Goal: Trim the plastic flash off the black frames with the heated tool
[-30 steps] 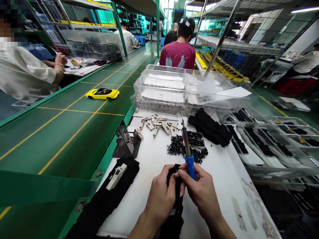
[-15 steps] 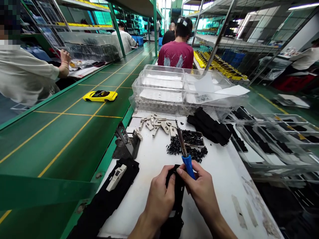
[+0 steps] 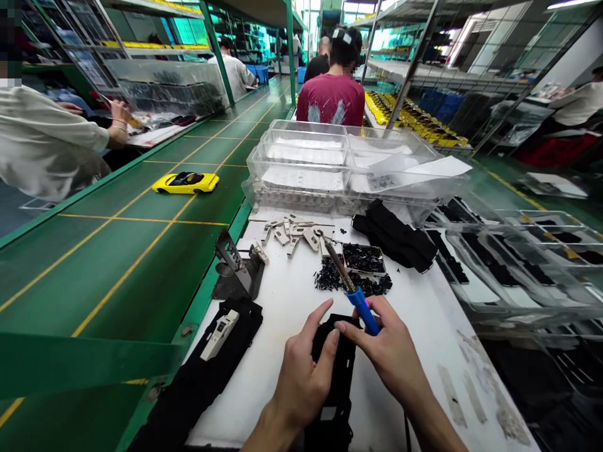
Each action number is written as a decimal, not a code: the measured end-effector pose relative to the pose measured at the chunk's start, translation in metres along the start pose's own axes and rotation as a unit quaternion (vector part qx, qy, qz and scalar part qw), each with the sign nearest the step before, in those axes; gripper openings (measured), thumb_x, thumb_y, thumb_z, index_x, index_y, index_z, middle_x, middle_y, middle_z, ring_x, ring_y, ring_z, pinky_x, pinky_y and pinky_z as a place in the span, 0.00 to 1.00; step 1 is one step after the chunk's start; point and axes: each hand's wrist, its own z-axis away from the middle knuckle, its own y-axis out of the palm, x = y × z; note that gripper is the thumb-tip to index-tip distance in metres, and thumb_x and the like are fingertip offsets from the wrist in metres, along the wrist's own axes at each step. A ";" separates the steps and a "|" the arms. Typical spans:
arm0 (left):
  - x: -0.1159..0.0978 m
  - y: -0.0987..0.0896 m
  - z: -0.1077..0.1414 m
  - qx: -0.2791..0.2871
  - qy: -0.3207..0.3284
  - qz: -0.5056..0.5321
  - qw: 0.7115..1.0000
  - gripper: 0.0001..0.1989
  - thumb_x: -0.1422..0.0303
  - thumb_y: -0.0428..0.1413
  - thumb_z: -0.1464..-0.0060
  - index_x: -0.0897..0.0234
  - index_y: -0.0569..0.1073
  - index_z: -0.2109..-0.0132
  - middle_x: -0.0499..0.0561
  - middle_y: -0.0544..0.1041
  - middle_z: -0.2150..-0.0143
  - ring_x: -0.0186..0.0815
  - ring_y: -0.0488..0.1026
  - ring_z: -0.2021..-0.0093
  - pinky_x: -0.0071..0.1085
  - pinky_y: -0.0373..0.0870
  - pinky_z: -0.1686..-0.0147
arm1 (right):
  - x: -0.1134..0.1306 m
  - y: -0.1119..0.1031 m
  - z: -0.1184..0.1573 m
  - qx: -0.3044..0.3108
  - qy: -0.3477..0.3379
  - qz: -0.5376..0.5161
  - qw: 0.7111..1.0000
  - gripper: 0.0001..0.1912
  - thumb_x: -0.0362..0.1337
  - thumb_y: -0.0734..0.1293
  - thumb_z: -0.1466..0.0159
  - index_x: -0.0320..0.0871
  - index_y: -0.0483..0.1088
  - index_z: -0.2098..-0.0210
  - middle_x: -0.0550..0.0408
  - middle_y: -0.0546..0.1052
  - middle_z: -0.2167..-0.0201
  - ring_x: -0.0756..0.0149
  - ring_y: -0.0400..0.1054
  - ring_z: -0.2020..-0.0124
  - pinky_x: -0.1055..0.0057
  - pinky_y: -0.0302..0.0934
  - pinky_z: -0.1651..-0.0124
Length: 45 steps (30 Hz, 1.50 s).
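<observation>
A long black part lies in front of me on the white work surface. My left hand is at its left side, the thumb on the part and the index finger raised. In my right hand is a blue-handled soldering iron, its metal tip pointing up and left over the small pieces. The right thumb touches the black part near its top, close to the left thumb. Small black pieces lie in and around a little tray, with whitish parts behind them.
At left are a metal iron stand and black parts with a whitish piece on top. Clear trays stand behind. A yellow toy car sits on the green conveyor. Other people sit further off.
The iron has tilted further left, its handle shifting right with my right hand. My left index finger has lifted away from the black part, and more of the part's top shows.
</observation>
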 end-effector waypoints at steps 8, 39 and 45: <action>-0.003 -0.004 -0.001 0.034 0.075 -0.016 0.996 0.19 0.67 0.47 0.33 0.57 0.66 0.37 0.50 0.76 0.42 0.36 0.73 0.44 0.28 0.67 0.45 | 0.003 -0.019 -0.017 0.164 0.047 -0.157 0.973 0.23 0.49 0.77 0.51 0.44 0.63 0.71 0.63 0.61 0.75 0.70 0.54 0.72 0.73 0.51 0.69; -0.002 -0.014 -0.021 -0.046 -0.228 0.478 0.847 0.19 0.53 0.57 0.43 0.63 0.70 0.72 0.43 0.70 0.81 0.27 0.66 0.83 0.22 0.62 0.82 | 0.007 -0.045 -0.001 0.073 -0.013 -0.138 0.988 0.19 0.53 0.66 0.36 0.45 0.72 0.57 0.61 0.65 0.79 0.70 0.56 0.81 0.72 0.50 0.79; 0.015 -0.033 -0.007 0.062 -0.218 0.531 0.816 0.31 0.43 0.57 0.52 0.60 0.53 0.83 0.38 0.52 0.92 0.21 0.42 0.96 0.21 0.40 0.97 | -0.045 -0.087 -0.023 0.070 -0.165 0.091 0.980 0.15 0.52 0.67 0.37 0.48 0.73 0.65 0.59 0.67 0.80 0.66 0.59 0.80 0.71 0.55 0.76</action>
